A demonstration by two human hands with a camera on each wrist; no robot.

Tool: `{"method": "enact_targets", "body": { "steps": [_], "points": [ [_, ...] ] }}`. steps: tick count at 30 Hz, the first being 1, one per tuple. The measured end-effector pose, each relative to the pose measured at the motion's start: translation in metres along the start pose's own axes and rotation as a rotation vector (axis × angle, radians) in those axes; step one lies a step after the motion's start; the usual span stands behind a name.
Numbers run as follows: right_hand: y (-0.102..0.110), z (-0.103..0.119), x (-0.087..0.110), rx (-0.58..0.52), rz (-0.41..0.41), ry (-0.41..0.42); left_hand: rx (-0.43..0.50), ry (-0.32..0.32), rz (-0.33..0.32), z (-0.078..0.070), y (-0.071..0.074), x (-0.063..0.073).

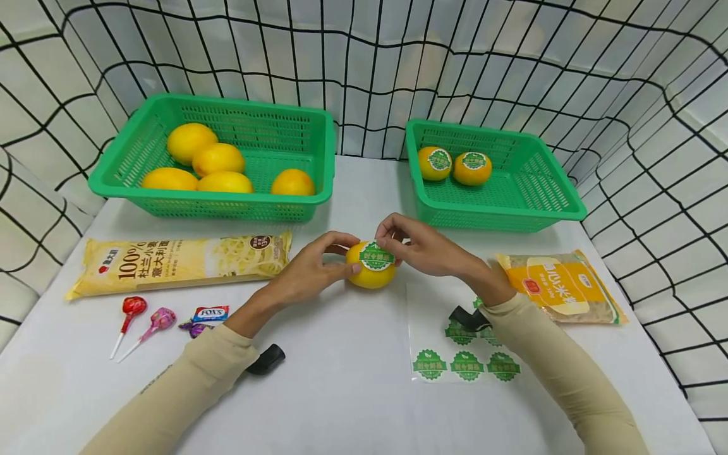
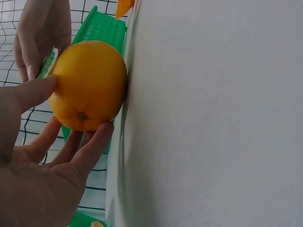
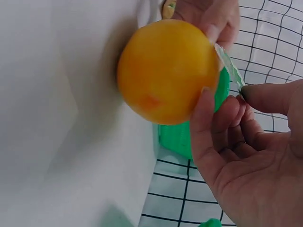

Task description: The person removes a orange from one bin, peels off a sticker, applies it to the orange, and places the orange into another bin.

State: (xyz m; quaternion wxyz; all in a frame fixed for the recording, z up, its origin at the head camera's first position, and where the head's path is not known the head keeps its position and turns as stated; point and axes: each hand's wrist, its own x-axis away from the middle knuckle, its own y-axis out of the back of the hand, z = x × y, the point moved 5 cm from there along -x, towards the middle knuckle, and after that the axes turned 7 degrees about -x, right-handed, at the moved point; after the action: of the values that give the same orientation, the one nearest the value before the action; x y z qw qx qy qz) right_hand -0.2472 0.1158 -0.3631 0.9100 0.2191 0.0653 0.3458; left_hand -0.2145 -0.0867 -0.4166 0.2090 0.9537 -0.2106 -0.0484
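Mid-table in the head view, my left hand (image 1: pixel 313 270) grips an orange (image 1: pixel 375 280) between thumb and fingers. A round green-and-white sticker (image 1: pixel 375 256) lies against the orange's upper side. My right hand (image 1: pixel 425 249) pinches that sticker's edge between thumb and index finger. Seen from the right wrist, the sticker (image 3: pixel 229 66) stands partly away from the peel, and a right fingertip touches the orange (image 3: pixel 165 71). The left wrist view shows the thumb and fingertips of the left hand (image 2: pixel 52 175) on the orange (image 2: pixel 90 85).
A green basket (image 1: pixel 250 205) with several oranges stands back left; a smaller one (image 1: pixel 489 218) at back right holds two stickered oranges. A sticker sheet (image 1: pixel 423 328) lies under the right forearm. Pasta (image 1: pixel 188 262), lollipops (image 1: pixel 134 306), candies (image 1: pixel 210 314) and a yellow food bag (image 1: pixel 563 287) lie around.
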Motion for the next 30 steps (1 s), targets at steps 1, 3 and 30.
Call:
{"method": "enact_targets", "body": {
  "steps": [1,3,30],
  "points": [
    [0.0,-0.002,-0.001,0.0,-0.001,0.006,0.001,0.005,0.002,0.0,0.0,0.0],
    [-0.001,-0.004,-0.003,-0.001,-0.004,0.015,0.003,0.009,0.003,-0.001,0.0,0.0],
    [-0.009,-0.005,0.01,0.358,-0.187,0.216,0.024,-0.002,0.015,0.0,0.001,0.001]
  ]
}}
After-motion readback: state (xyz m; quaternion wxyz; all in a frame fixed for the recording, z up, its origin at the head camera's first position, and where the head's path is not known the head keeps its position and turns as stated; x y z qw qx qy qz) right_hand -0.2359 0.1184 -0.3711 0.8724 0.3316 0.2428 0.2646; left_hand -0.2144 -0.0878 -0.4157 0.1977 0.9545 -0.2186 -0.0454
